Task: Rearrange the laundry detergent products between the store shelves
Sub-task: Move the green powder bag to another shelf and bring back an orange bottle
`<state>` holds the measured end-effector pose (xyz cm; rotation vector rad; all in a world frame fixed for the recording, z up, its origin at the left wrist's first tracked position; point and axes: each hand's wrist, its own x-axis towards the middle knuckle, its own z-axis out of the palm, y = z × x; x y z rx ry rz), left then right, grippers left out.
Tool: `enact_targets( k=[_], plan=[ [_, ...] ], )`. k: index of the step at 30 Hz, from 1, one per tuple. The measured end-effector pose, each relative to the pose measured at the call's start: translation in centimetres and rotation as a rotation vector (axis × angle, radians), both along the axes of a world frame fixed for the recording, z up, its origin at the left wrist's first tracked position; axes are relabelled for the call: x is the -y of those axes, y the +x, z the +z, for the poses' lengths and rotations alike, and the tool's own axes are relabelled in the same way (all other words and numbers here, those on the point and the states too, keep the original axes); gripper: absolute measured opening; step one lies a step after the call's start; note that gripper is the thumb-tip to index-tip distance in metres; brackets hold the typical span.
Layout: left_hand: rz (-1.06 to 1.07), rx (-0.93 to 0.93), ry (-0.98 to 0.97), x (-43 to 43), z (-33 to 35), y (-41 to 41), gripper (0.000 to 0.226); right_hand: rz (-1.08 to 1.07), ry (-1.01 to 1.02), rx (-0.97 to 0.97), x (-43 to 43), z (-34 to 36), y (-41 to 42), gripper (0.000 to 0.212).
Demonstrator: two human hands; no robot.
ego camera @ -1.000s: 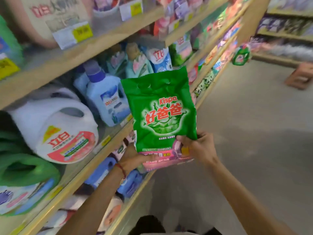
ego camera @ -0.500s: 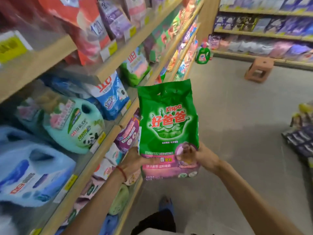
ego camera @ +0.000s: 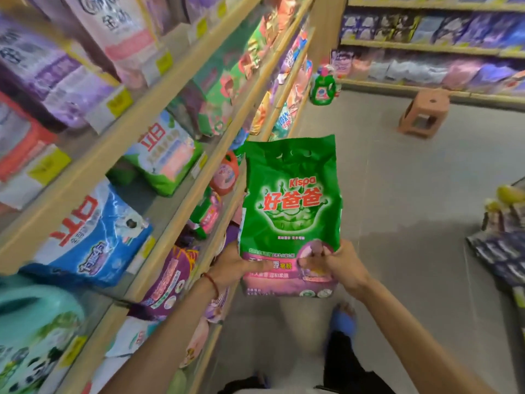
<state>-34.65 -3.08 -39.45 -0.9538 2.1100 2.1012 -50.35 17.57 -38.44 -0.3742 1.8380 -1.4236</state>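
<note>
Stool [ego camera: 424, 115] stands beyond green bag [ego camera: 292, 211], shelves [ego camera: 159, 103] leftward.

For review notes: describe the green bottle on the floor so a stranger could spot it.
Follow the left shelving to its far end. There, left of the brown stool, is the green bottle with a pink cap. Unlike its shelved neighbours, it stands on the floor.

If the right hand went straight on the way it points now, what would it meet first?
The green detergent bag, which it grips near the bottom. The right hand points up and left, so past the bag likely comes the left hand, then the shelf unit, though depth is unclear.
</note>
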Motion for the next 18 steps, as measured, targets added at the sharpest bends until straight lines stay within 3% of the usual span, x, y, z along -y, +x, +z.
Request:
enact_targets(
  k=[6,12,15,18],
  plan=[
    [0.113,0.020,0.033,-1.9,-0.1,-12.0,0.052,0.067,0.022,0.038,0.4,-0.3,-14.0,0.039],
    [0.153,-0.026,-0.056,-2.2,0.6,-20.8,0.091,0.194,0.047,0.035,2.4,-0.2,-25.3,0.040],
    [0.230,-0.012,-0.068,-0.9,-0.1,-23.8,0.082,0.280,0.068,0.000,4.4,-0.4,-29.2,0.030],
    [0.290,0.012,-0.048,1.1,-1.5,-26.7,0.059,0.330,0.059,0.028,7.5,-0.6,-32.5,0.049]
  ],
)
